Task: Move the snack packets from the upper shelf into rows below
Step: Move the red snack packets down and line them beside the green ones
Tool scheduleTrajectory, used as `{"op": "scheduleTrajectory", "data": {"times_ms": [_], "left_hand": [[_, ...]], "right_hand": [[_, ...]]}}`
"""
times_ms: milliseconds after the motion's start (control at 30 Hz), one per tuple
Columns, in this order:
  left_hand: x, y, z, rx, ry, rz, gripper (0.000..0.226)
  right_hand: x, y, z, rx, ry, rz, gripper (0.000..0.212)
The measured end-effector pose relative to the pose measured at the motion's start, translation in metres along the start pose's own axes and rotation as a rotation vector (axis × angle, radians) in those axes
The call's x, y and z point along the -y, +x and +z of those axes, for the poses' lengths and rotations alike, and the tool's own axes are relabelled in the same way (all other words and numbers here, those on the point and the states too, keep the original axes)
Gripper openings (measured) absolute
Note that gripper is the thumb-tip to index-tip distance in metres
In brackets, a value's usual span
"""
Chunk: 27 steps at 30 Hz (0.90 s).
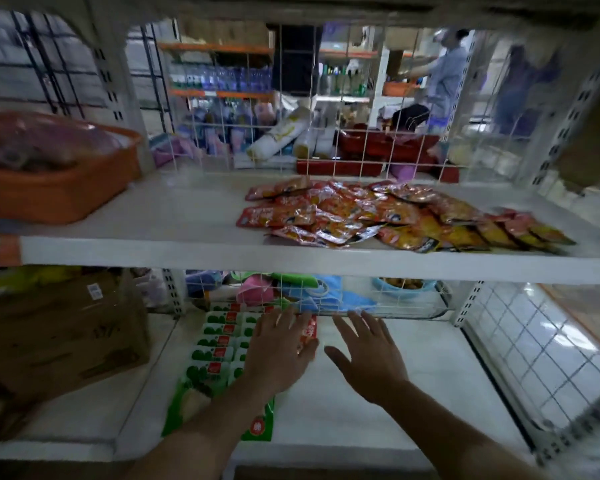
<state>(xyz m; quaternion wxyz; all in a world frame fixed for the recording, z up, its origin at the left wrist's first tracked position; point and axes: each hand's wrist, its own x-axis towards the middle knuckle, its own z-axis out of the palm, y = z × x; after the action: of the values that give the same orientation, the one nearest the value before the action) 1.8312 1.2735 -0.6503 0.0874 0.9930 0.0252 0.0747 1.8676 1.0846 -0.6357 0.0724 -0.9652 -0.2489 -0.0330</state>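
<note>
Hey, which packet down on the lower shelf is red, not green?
The red packet, partly covered by the left hand, at the right edge of the rows. Every other one there belongs to the green and white packets.

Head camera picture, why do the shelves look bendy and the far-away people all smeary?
In the head view, the wide-angle lens bows the upper shelf; the people at the back are smeared by blur; the snack packets catch shiny glare; the left hand and right hand look dim but fairly sharp.
</note>
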Motion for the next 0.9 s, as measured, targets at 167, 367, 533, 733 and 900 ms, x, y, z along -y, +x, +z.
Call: {"op": "scheduleTrajectory", "data": {"times_ms": [167, 367, 533, 733, 900], "left_hand": [[-0.020, -0.029, -0.049, -0.043, -0.026, 0.048, 0.077], [-0.044, -0.043, -0.105, -0.204, -0.075, 0.183, 0.058], [-0.057, -0.037, -0.157, -0.480, -0.222, 0.357, 0.045], [-0.030, -0.004, -0.194, -0.666, -0.199, 0.190, 0.029], [0.004, 0.010, -0.188, -0.467, -0.248, -0.076, 0.024]], "right_hand": [[0.013, -0.034, -0.043, 0.012, 0.010, 0.048, 0.099], [0.019, -0.056, -0.095, -0.227, -0.052, -0.021, 0.052], [0.021, -0.045, -0.148, -0.467, 0.038, -0.119, 0.039], [0.026, 0.001, -0.186, -0.589, 0.192, -0.138, 0.025], [0.038, 0.039, -0.198, -0.520, 0.173, -0.102, 0.027]]}}
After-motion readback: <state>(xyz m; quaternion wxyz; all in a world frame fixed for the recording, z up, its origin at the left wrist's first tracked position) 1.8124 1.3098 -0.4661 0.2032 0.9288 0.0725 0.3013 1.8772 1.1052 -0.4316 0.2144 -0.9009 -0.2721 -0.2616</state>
